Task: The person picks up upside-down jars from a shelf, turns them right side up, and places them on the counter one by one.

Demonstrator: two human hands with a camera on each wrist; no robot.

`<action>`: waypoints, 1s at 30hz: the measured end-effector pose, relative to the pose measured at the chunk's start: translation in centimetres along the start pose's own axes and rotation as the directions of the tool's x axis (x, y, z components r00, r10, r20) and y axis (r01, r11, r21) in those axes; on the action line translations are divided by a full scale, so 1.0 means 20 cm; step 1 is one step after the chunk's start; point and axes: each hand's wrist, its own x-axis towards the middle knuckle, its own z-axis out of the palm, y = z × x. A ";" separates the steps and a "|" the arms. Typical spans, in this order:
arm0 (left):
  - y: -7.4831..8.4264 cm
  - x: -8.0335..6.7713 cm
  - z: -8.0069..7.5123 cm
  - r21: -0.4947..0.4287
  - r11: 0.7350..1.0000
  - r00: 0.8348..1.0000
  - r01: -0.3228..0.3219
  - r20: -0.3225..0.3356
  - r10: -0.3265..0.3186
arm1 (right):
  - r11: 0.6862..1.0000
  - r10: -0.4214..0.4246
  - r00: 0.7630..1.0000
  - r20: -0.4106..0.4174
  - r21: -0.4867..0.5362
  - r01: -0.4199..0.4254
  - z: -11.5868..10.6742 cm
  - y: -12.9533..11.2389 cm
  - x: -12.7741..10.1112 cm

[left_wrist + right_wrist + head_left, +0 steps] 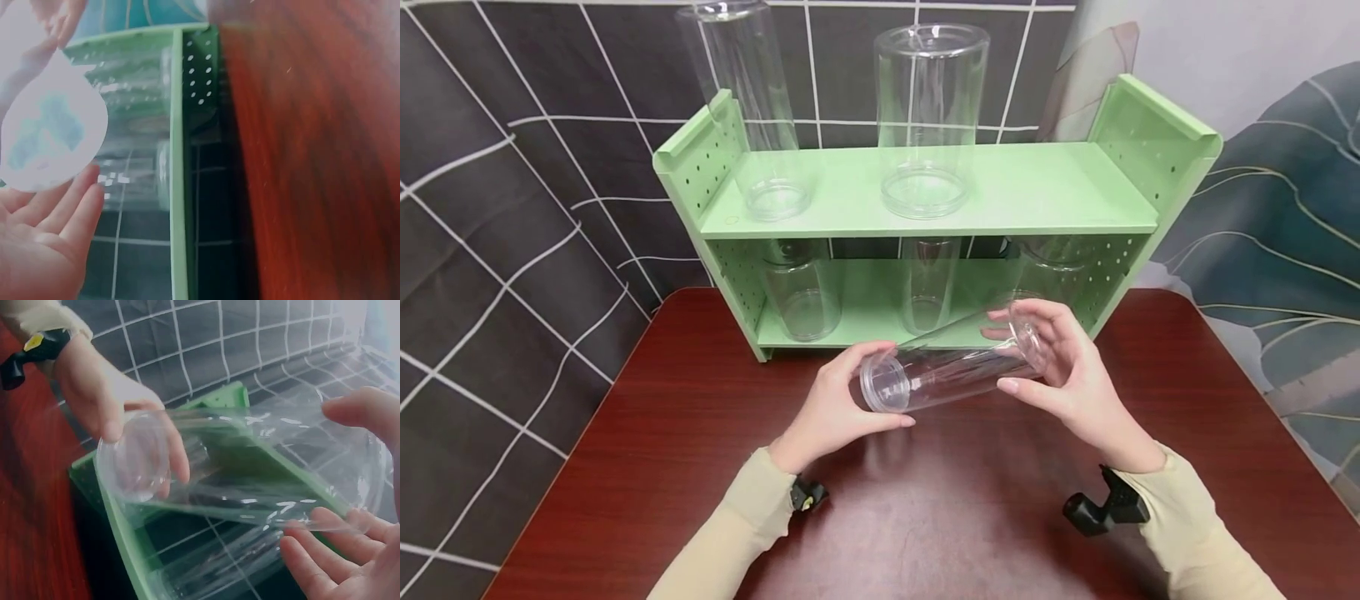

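A dark red wooden table [647,467] fills the foreground, glossy under even, bright light, and at its far edge stands a pale green two-tier shelf [1037,196] with perforated side panels. Behind the shelf on the left hangs a dark grey backdrop [497,217] crossed by white grid lines, its cloth rumpled so the lines bend. On the right there is a pale wall covering [1277,183] printed with large blue-grey leaves, and it meets the grey backdrop just above the shelf's right end.
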 end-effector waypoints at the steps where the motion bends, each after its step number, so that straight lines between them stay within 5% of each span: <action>1: 0.00 0.00 -0.01 -0.022 1.000 1.000 0.006 -0.002 -0.007 | 1.000 0.016 1.000 -0.001 -0.003 -0.016 -0.01 0.00 -0.01; 6: 0.01 0.00 -0.08 -0.112 0.994 0.998 0.009 -0.064 -0.016 | 0.991 0.087 0.995 -0.054 -0.094 -0.091 -0.04 0.02 -0.04; 12: 0.03 -0.01 -0.15 -0.167 0.986 0.980 -0.031 -0.198 -0.002 | 0.968 -0.020 0.959 -0.284 -0.245 -0.053 -0.08 -0.01 -0.01; 20: 0.03 -0.03 -0.21 -0.118 0.992 0.957 -0.036 -0.290 0.000 | 0.926 -0.283 0.768 -0.574 -0.371 0.063 -0.18 -0.16 0.11; 26: 0.04 -0.04 -0.24 -0.109 0.993 0.948 -0.036 -0.319 -0.001 | 0.815 -0.261 0.678 -0.687 -0.533 -0.227 -0.31 -0.22 0.20; 28: 0.06 -0.05 -0.25 -0.107 0.994 0.943 -0.013 -0.331 -0.023 | 0.749 -0.254 0.669 -0.699 -0.580 -0.321 -0.34 -0.23 0.23; 30: 0.10 -0.05 -0.26 -0.105 0.994 0.938 0.008 -0.344 -0.043 | 0.735 -0.244 0.659 -0.711 -0.579 -0.353 -0.36 -0.24 0.26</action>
